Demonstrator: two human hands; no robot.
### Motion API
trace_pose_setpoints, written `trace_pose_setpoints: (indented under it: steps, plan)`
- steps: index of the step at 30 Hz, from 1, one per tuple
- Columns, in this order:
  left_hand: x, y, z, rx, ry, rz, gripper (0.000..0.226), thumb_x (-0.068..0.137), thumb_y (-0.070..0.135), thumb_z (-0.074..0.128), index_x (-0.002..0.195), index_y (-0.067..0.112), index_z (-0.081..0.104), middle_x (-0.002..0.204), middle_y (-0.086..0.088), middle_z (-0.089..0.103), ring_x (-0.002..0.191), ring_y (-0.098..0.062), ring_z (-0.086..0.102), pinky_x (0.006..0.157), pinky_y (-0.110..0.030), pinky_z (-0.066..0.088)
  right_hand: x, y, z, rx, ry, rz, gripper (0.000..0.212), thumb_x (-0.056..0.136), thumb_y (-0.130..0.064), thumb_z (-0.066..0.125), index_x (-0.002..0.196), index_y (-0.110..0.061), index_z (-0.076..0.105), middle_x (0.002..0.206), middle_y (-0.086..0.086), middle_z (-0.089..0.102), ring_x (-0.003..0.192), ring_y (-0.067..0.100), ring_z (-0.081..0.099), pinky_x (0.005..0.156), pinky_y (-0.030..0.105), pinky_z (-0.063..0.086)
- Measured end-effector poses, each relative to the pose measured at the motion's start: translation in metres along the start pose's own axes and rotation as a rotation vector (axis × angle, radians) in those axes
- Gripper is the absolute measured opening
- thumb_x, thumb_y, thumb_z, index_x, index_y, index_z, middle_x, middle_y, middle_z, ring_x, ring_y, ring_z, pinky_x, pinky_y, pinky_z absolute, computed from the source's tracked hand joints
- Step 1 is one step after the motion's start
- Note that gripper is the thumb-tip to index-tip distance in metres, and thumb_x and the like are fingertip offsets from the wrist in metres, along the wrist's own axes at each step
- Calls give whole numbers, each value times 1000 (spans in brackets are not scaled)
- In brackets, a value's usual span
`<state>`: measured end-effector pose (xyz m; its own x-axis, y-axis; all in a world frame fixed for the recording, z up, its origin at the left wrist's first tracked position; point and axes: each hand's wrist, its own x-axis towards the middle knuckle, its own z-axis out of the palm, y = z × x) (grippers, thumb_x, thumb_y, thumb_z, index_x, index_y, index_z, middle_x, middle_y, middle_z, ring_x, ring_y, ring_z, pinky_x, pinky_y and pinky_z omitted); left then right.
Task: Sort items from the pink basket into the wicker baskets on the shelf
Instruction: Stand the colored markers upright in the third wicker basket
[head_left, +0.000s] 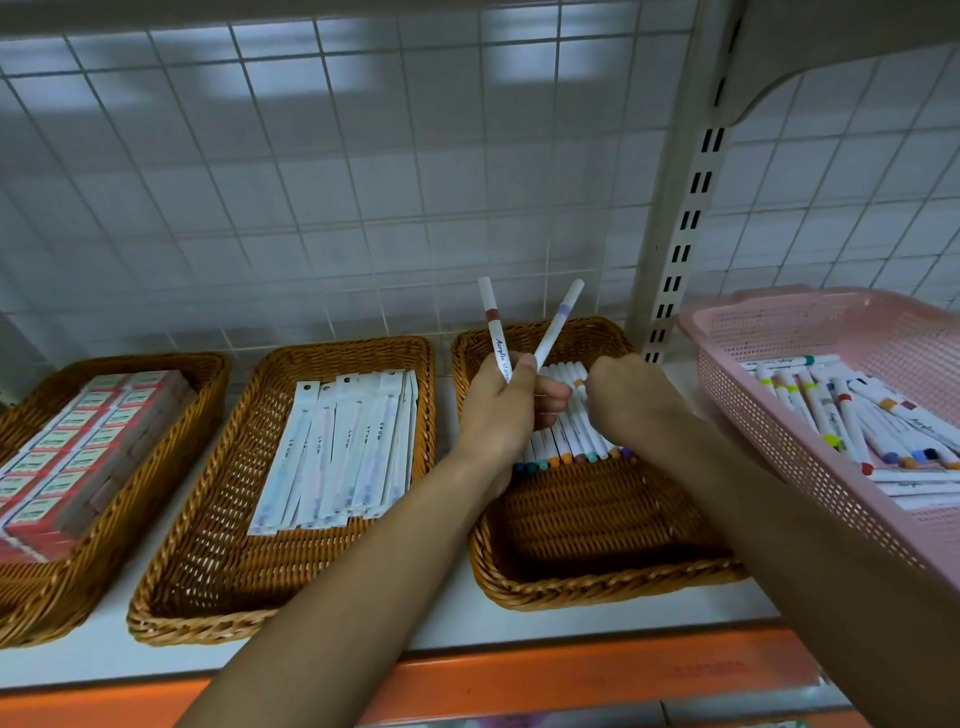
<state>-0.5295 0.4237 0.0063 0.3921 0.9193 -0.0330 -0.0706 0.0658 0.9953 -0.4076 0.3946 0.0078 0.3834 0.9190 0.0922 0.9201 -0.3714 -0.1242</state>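
The left wicker basket (208, 374) runs off the left side of the picture, so some of its red boxes (88, 441) are cut off, and the words on their labels are too small to read. The pink basket (779, 322) runs off the right side, so part of it cannot be seen. The right hand (631, 400) shows only its back, so its fingers are hidden; it covers part of the row of markers (576, 441), and the bottom ends of the two markers (492, 332) are hidden inside the left hand (498, 405).
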Motion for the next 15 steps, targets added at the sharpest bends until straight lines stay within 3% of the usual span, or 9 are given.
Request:
trace_pose_setpoints:
  steps: [2, 5, 7, 10, 12, 15]
  plan:
    - [1, -1, -1, 21, -19, 0, 18, 103, 21, 37, 105, 14, 53, 79, -5, 71, 71, -11, 66, 60, -18, 54, 0, -2, -7, 384, 0, 21, 25, 96, -16, 47, 84, -2, 63, 70, 6, 57, 69, 21, 57, 57, 27, 46]
    - [2, -2, -1, 89, -59, -1, 27, 102, 22, 38, 111, 8, 59, 89, -8, 69, 75, -10, 64, 62, -19, 53, -11, -13, -26, 1119, -160, 76, 25, 98, -18, 47, 81, -12, 64, 73, 9, 61, 67, 18, 60, 66, 28, 53]
    - [2, -3, -2, 127, -67, 2, 29, 102, 24, 39, 107, 8, 63, 90, -7, 66, 79, -13, 61, 70, -26, 55, -11, -15, -31, 1215, -176, 111, 20, 96, -15, 51, 80, -18, 61, 78, 5, 63, 70, 12, 60, 67, 24, 52]
    - [3, -4, -2, 215, -22, 4, 26, 100, 26, 42, 91, 17, 64, 90, -3, 63, 88, -15, 58, 87, -37, 49, -1, -7, -30, 1271, -135, 224, 10, 97, -18, 49, 97, -13, 58, 91, 7, 65, 75, 12, 64, 62, 22, 53]
    - [1, -2, -1, 202, 9, 3, 21, 100, 27, 44, 85, 22, 59, 82, 4, 57, 79, -10, 54, 78, -32, 48, 6, 2, -30, 1106, -92, 247, 13, 98, -20, 49, 102, -11, 57, 87, 8, 63, 71, 14, 64, 54, 20, 51]
    - [0, -2, 0, 187, -26, 32, 19, 97, 37, 47, 87, 22, 55, 69, 6, 47, 61, -7, 45, 58, -25, 38, 16, 18, -21, 236, 8, 103, 22, 95, -24, 52, 76, -12, 52, 68, 1, 50, 60, 13, 50, 52, 23, 39]
